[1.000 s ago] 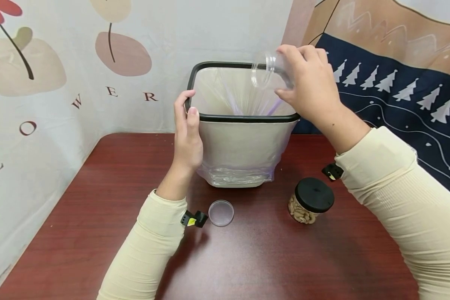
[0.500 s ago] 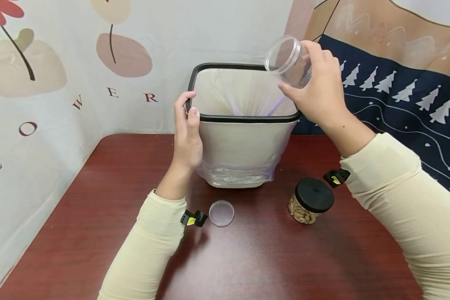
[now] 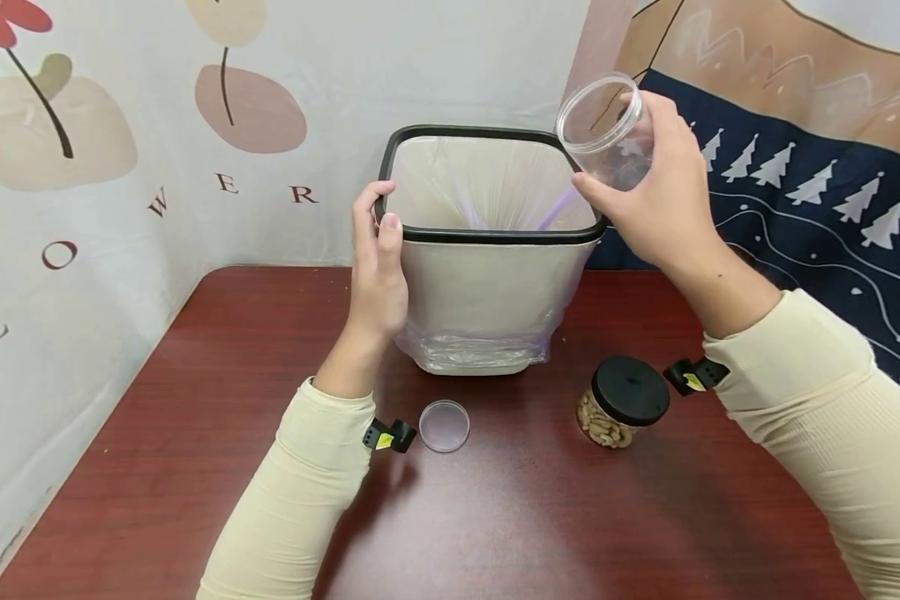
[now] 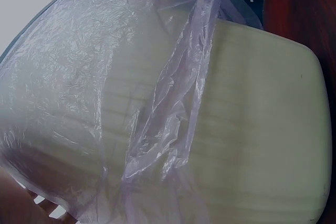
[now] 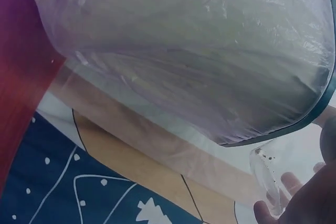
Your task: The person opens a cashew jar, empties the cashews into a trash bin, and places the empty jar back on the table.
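Note:
A beige bin [image 3: 487, 292] with a black rim and a clear plastic liner stands at the back of the dark red table. My left hand [image 3: 377, 262] grips the bin's near left corner, fingers curled over the rim. My right hand [image 3: 656, 196] holds an empty clear jar [image 3: 607, 133] above the bin's right rim, its mouth tilted up and left. In the left wrist view the bin's side [image 4: 252, 129] and crinkled liner [image 4: 157, 129] fill the frame. In the right wrist view the bin [image 5: 210, 40] looms above and the jar [image 5: 268, 179] shows at the lower right.
On the table [image 3: 195, 433] lie a clear lid [image 3: 444, 425] in front of the bin and a black-lidded jar of nuts [image 3: 621, 402] to its right. Printed cloth backdrops hang close behind and on both sides.
My right hand has lifted the clear jar from over the bin's opening, turned its mouth upward and drawn it to the right. The left hand has stayed on the rim.

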`<action>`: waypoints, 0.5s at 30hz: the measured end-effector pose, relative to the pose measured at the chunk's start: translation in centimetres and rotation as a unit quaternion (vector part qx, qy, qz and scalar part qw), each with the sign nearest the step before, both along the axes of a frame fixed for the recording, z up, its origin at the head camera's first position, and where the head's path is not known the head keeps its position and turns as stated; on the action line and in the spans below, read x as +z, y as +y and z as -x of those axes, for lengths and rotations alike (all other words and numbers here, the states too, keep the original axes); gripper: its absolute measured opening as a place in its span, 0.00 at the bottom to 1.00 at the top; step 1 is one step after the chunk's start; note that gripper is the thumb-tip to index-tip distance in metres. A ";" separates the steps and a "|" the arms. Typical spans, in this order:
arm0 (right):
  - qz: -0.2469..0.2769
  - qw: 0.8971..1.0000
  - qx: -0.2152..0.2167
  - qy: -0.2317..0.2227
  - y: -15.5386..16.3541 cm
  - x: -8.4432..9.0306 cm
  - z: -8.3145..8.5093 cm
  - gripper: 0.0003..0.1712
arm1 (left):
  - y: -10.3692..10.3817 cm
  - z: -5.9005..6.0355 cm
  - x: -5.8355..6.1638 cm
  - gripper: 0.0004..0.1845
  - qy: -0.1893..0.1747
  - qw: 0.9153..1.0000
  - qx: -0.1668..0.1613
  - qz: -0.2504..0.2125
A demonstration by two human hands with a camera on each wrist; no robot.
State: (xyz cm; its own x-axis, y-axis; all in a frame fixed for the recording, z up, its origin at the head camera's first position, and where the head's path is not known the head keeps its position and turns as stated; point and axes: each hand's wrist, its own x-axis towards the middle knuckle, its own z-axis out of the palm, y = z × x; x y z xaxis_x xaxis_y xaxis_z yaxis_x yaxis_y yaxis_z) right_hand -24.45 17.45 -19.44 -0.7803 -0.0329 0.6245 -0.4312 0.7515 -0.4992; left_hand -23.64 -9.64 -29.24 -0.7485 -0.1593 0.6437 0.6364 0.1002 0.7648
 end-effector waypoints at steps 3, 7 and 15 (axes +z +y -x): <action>0.024 1.000 0.004 -0.007 0.4 -0.3 -0.7 0.44 | 0.1 0.0 0.0 0.30 0.000 1.000 -0.002 0.001; 0.045 0.999 0.007 -0.022 0.9 -0.8 -1.6 0.44 | 0.0 0.1 0.0 0.31 -0.004 1.000 -0.004 0.000; 0.077 0.996 0.013 -0.030 1.5 -2.0 -2.7 0.43 | 0.0 0.1 0.0 0.31 -0.004 1.000 -0.007 -0.004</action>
